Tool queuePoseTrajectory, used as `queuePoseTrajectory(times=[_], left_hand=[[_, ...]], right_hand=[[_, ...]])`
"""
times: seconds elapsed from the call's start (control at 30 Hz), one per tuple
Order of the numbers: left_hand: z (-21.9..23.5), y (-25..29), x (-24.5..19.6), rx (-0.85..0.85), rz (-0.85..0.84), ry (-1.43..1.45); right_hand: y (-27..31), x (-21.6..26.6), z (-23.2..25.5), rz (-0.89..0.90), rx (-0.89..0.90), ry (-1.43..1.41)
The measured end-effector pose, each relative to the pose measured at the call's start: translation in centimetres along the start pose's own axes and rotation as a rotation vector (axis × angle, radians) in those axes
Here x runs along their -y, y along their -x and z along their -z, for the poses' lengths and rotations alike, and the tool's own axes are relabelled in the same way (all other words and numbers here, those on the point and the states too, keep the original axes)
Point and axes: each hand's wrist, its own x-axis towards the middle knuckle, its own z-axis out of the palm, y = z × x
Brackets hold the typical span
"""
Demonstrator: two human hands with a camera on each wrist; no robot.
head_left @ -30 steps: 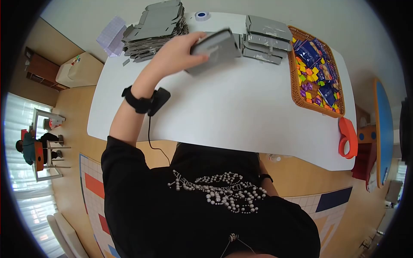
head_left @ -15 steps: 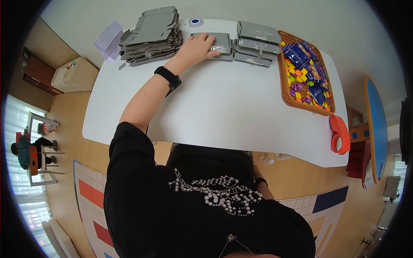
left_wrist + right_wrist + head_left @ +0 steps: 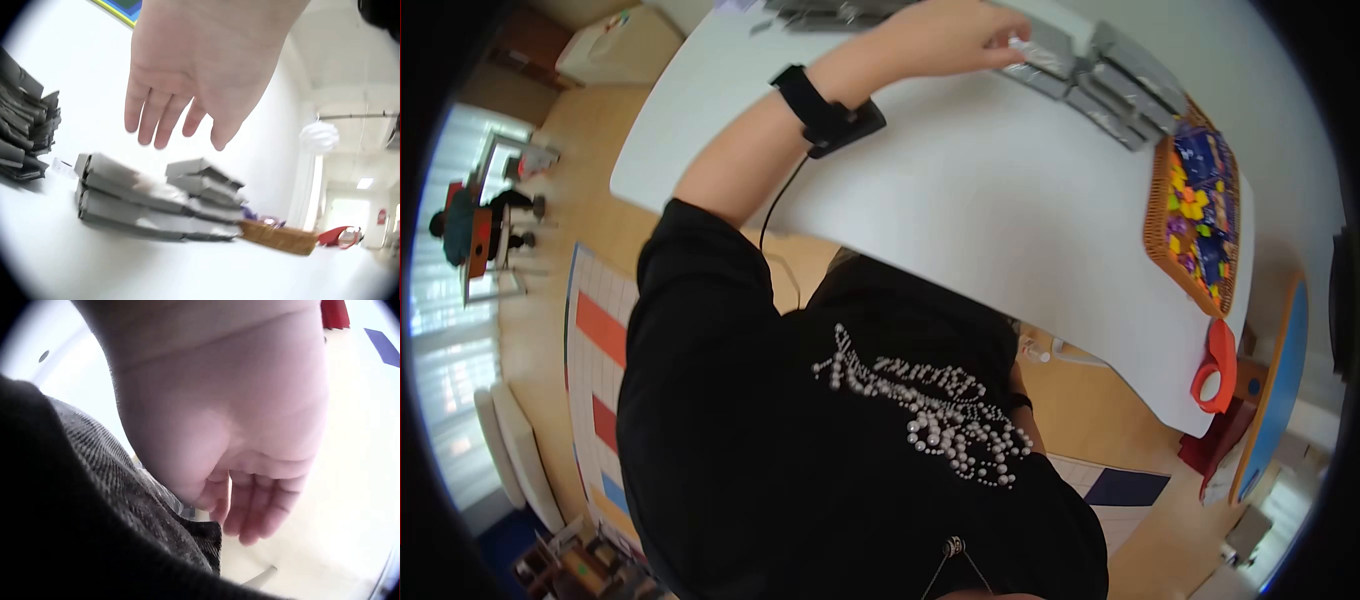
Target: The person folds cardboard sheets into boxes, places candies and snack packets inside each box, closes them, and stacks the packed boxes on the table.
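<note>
- Left hand (image 3: 194,75) is held up at about 12 o'clock over the white, smooth-topped surface (image 3: 920,200), fingers stretched out and palm bared; nothing is gripped
- Below those fingers, roughly 7 o'clock in the left wrist view, a low stack of flat grey cardboard boxes (image 3: 131,203) can be seen, with a gap left between, so no contact there
- On the surface that stack is placed at about 1 o'clock, shiny patches and all
- Right beside it, around 2 o'clock, another stack of grey cardboard boxes (image 3: 1135,85) is parked
- Loose pile of flattened grey cardboard sheets (image 3: 22,119) is heaped at 11 o'clock, mostly cut off in the head view
- At 3 o'clock a brown woven basket (image 3: 1157,215) is filled with small yellow pieces (image 3: 1190,203) and shiny dark-blue packets (image 3: 1200,155)
- A red plastic holder with a pale roll (image 3: 1223,350) is set at 4 o'clock, near the edge
- Right hand (image 3: 231,437) is kept down off the surface, fingers relaxed, nothing held; dark ribbed trousers (image 3: 144,481) are seen at its 8 o'clock
</note>
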Motion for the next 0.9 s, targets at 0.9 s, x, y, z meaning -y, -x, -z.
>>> queuePoseTrajectory(times=[0.9], left_hand=[[-17.6,52.2,-9.4,0.092,2.134,0.926]], right_hand=[[7.2,3.5,-0.1,-0.44,0.625,0.425]])
